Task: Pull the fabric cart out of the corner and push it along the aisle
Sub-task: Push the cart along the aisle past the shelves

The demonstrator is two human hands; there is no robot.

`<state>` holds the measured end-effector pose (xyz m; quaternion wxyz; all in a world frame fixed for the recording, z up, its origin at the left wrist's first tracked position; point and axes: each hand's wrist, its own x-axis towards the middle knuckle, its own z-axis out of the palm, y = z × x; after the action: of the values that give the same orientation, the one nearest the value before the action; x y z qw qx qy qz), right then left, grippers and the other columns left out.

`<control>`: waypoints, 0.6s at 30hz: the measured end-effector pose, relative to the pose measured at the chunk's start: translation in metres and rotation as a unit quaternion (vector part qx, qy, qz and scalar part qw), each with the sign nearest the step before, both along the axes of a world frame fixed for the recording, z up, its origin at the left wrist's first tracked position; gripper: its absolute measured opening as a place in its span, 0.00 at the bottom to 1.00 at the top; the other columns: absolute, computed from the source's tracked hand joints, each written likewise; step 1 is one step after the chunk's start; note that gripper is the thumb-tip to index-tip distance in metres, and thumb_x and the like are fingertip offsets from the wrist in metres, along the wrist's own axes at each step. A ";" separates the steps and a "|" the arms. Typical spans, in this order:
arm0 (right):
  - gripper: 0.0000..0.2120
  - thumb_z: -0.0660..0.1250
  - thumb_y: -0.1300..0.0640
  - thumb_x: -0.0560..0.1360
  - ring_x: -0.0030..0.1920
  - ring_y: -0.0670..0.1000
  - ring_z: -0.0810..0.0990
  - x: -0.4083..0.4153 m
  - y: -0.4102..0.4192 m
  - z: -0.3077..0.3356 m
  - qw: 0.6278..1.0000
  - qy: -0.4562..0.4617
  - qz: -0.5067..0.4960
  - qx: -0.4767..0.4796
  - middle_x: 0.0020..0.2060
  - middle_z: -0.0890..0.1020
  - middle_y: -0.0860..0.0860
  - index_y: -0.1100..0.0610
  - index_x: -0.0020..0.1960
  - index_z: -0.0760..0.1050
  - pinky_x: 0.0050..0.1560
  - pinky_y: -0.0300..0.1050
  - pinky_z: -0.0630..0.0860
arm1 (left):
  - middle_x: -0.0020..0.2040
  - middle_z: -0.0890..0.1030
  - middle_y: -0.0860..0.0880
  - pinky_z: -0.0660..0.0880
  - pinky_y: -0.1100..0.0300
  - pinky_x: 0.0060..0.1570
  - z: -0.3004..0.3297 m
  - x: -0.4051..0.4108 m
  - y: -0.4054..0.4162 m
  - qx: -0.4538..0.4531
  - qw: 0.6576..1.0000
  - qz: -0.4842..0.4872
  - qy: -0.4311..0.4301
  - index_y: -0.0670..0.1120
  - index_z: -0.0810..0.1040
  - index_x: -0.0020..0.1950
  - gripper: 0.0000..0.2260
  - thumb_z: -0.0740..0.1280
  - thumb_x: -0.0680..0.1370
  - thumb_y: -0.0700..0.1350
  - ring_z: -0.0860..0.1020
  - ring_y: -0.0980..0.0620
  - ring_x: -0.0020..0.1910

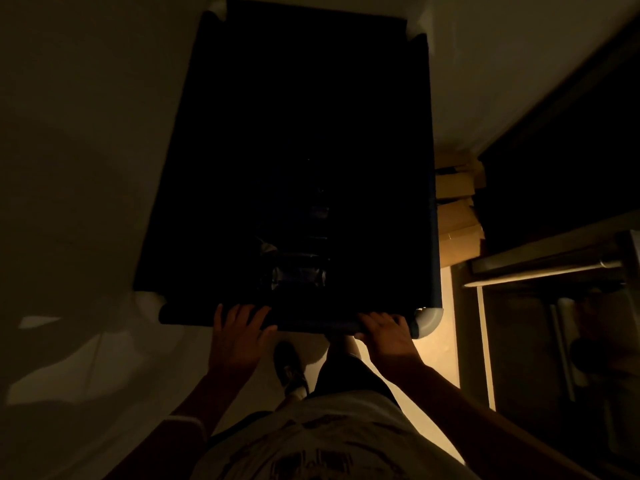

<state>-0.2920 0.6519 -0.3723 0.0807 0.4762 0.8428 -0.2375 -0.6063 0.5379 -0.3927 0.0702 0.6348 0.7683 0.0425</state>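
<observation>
Dim, warm light; most detail lost in shadow.

Fabric cart [294,150]: a large rectangular bin with very dark, near-black cloth walls hung on a frame. Pale rounded tube corners [429,320] show at the near right and faintly at the far corners. The inside is almost wholly black; a few faint glints low in the middle, contents not identifiable.

Orientation: long axis runs straight away from the person, near short end at the hands, far short end toward the top of the view. The cart fills the middle of the floor [69,202], with a pale surface on its left. Stacked cardboard boxes [457,216] sit just beside its right wall. Farther right, a dark shelf unit [554,258] with a metal bar.

Grip: both hands rest on the near top rail, the cart lying wholly ahead of them. Left hand [239,337] lies left of centre, fingers spread and flat over the rail, not curled around it; a loose, open hold. Right hand [388,337] is close to the near right corner, just inside the pale tube; its fingers bend over the rail's edge, closed on it. The hands are well apart along the rail.

Below, a pale printed shirt [329,445], dark shorts and one shoe [291,368] on the floor just behind the rail.
</observation>
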 end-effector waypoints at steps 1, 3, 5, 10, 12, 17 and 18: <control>0.20 0.59 0.45 0.82 0.68 0.50 0.73 -0.001 0.000 0.001 1.000 0.001 -0.006 -0.002 0.66 0.77 0.45 0.45 0.73 0.68 0.72 0.53 0.61 | 0.59 0.81 0.46 0.63 0.36 0.73 0.001 0.001 0.001 -0.002 1.000 0.000 0.000 0.50 0.79 0.65 0.21 0.58 0.81 0.60 0.77 0.42 0.62; 0.20 0.58 0.44 0.81 0.68 0.50 0.73 -0.001 -0.003 0.002 1.000 0.004 -0.009 0.008 0.65 0.77 0.44 0.44 0.72 0.68 0.71 0.52 0.61 | 0.59 0.82 0.46 0.62 0.36 0.73 0.004 0.002 0.000 -0.002 1.000 0.000 0.001 0.50 0.80 0.65 0.21 0.58 0.81 0.60 0.78 0.41 0.62; 0.20 0.56 0.44 0.81 0.66 0.51 0.75 0.000 -0.005 0.004 1.000 0.007 -0.008 0.022 0.64 0.79 0.44 0.43 0.71 0.69 0.69 0.52 0.63 | 0.59 0.82 0.45 0.63 0.36 0.73 0.006 0.003 0.000 -0.002 1.000 0.001 0.007 0.50 0.80 0.65 0.22 0.57 0.80 0.60 0.78 0.40 0.61; 0.23 0.50 0.42 0.80 0.66 0.51 0.76 -0.003 -0.008 0.011 0.999 0.017 -0.018 0.030 0.63 0.79 0.45 0.45 0.70 0.70 0.68 0.53 0.65 | 0.60 0.82 0.46 0.63 0.35 0.73 0.005 0.001 0.001 -0.014 1.000 -0.001 0.008 0.50 0.80 0.65 0.22 0.56 0.81 0.61 0.78 0.40 0.62; 0.20 0.54 0.44 0.81 0.66 0.52 0.75 -0.004 -0.010 0.011 0.999 0.016 -0.025 0.026 0.63 0.79 0.46 0.46 0.70 0.71 0.69 0.54 0.65 | 0.60 0.81 0.46 0.62 0.36 0.74 0.003 -0.001 0.000 -0.018 1.000 0.000 0.011 0.51 0.79 0.66 0.22 0.56 0.81 0.61 0.78 0.40 0.62; 0.20 0.58 0.46 0.81 0.68 0.52 0.74 -0.004 -0.011 0.006 0.999 0.010 -0.040 0.008 0.64 0.78 0.46 0.46 0.72 0.69 0.73 0.54 0.62 | 0.59 0.81 0.46 0.62 0.36 0.73 0.000 -0.001 0.000 -0.018 1.000 0.003 0.002 0.51 0.79 0.65 0.23 0.56 0.81 0.62 0.78 0.41 0.61; 0.20 0.58 0.46 0.82 0.68 0.51 0.73 -0.005 -0.011 0.003 0.999 0.009 -0.042 -0.001 0.65 0.78 0.46 0.46 0.73 0.69 0.74 0.54 0.61 | 0.59 0.81 0.46 0.61 0.36 0.73 -0.001 -0.002 0.000 -0.015 1.000 0.004 0.002 0.51 0.79 0.65 0.23 0.55 0.81 0.62 0.78 0.41 0.61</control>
<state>-0.2968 0.6405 -0.3691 0.0636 0.5093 0.8223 -0.2457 -0.6083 0.5380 -0.3932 0.0778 0.6304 0.7717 0.0304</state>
